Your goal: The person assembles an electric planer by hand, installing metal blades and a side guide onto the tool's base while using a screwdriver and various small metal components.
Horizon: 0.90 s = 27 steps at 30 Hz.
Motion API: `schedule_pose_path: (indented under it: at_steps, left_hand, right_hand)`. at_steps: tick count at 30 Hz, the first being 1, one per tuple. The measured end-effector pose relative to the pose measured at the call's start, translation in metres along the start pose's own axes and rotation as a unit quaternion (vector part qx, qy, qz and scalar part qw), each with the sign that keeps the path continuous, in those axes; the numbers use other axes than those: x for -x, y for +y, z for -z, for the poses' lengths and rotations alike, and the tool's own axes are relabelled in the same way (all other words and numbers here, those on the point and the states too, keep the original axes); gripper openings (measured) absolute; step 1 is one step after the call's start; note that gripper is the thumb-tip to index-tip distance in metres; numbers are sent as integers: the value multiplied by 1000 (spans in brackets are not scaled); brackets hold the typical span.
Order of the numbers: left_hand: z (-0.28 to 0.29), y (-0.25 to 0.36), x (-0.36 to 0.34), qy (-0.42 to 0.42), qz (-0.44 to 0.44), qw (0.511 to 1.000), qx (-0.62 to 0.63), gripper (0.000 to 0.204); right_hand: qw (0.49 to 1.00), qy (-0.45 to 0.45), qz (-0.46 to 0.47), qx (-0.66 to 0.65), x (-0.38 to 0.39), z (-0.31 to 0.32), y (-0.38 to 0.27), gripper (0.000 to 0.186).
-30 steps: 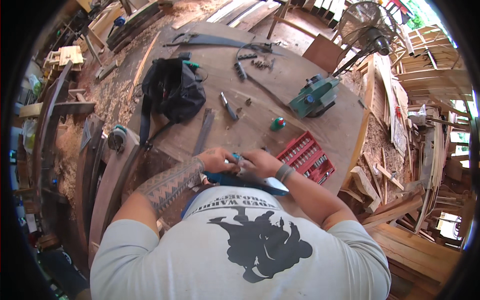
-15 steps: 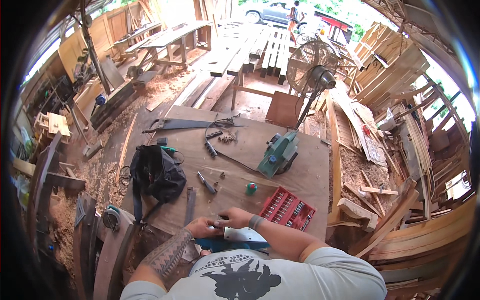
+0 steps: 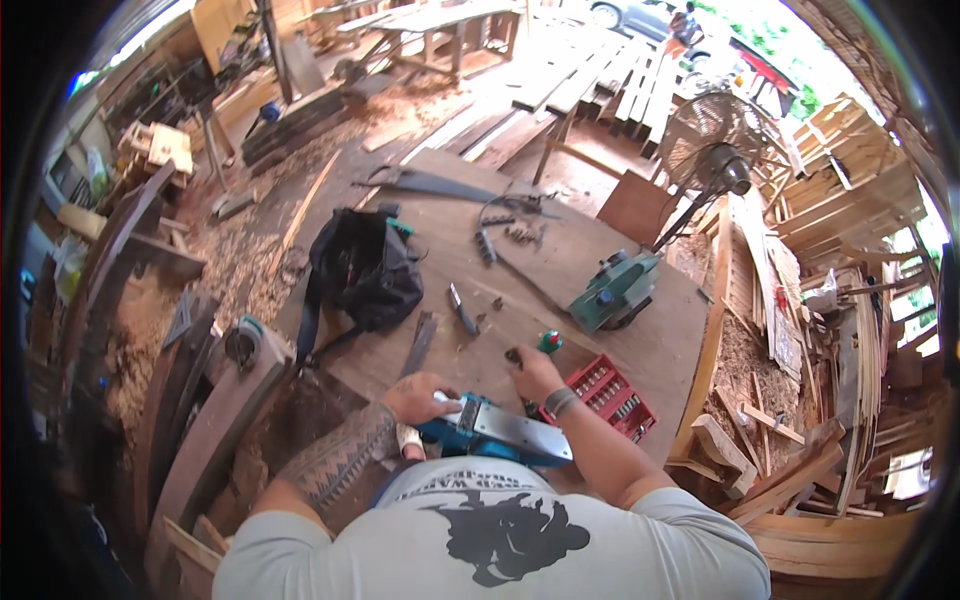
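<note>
A blue electric planer point(image 3: 512, 428) lies sole up against my body, its bare metal plate facing upward. My left hand point(image 3: 418, 398) is closed on its left end. My right hand point(image 3: 538, 374) is above the table, past the planer, with its fingers drawn together around a small dark thing too small to name. Beside that hand are a small green bottle with a red top point(image 3: 550, 342) and an open red case of bits and sockets point(image 3: 606, 395). A utility knife or similar slim tool point(image 3: 463, 310) lies farther off, with small dark pieces point(image 3: 496, 303) by it.
On the wooden table point(image 3: 480, 260) lie a black bag point(image 3: 365, 268), a handsaw point(image 3: 430, 184), a green planer point(image 3: 613, 290) with its cord and a flat dark strip point(image 3: 420, 343). A fan point(image 3: 715, 150) stands beyond. Lumber and shavings surround the table; a person point(image 3: 684, 30) is far off.
My right hand has left the planer's plate and moved out over the table toward the bottle. My left hand stays at the planer. The whole view has shifted and tilted.
</note>
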<state>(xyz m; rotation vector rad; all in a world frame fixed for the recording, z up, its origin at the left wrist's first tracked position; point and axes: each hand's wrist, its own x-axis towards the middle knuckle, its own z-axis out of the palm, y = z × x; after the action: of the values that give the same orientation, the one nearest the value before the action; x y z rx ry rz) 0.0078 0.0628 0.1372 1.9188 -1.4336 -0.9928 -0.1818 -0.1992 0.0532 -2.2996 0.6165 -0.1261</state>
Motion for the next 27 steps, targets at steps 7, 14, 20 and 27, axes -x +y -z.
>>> schedule_pose_path:
  at_steps: [7, 14, 20, 27]
  left_hand:
    - [7, 68, 36, -146, -144, 979, -14, 27]
    - [15, 78, 63, -46, -231, 964, -122, 33]
    - [-26, 90, 102, -41, -325, 933, -148, 16]
    - [23, 16, 77, 192, -248, 923, -222, 6]
  right_hand:
    - [986, -34, -25, 160, 17, -2, 19, 59]
    - [972, -67, 43, 221, 22, -10, 47, 53]
    - [952, -250, 109, 140, 31, 45, 26, 35]
    - [864, -460, 74, 191, 76, 140, 33, 39]
